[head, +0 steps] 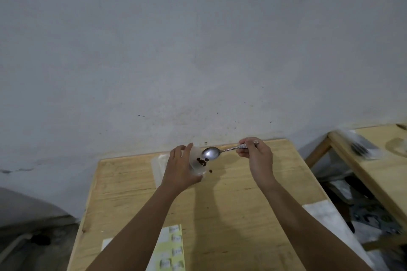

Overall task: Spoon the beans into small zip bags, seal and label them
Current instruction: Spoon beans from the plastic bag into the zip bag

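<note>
**Spoon meeting the tilted container at the far edge of the surface**

The person is holding both arms out over the wooden surface (231,204). The left hand (178,169) is gripping a clear container (198,169), with the fingers curled around its side, and is keeping it tilted so that the open mouth is facing to the right. A few dark beans (201,161) are lying inside the container, near its mouth.

The right hand (255,154) is pinching the handle of a metal spoon (211,153) between thumb and fingers. The bowl of the spoon is pointing left and is touching the rim of the container, just above the beans. The bowl itself is looking empty.

One single bean (210,170) is showing just beside the container, low on its right side; whether it is lying on the surface or is in the air cannot be told.

Behind the left hand a pile of clear bags (158,165) is lying flat. A yellow label sheet (170,246) is lying at the near edge, between the forearms. A second table (374,167) is standing to the right.
</note>
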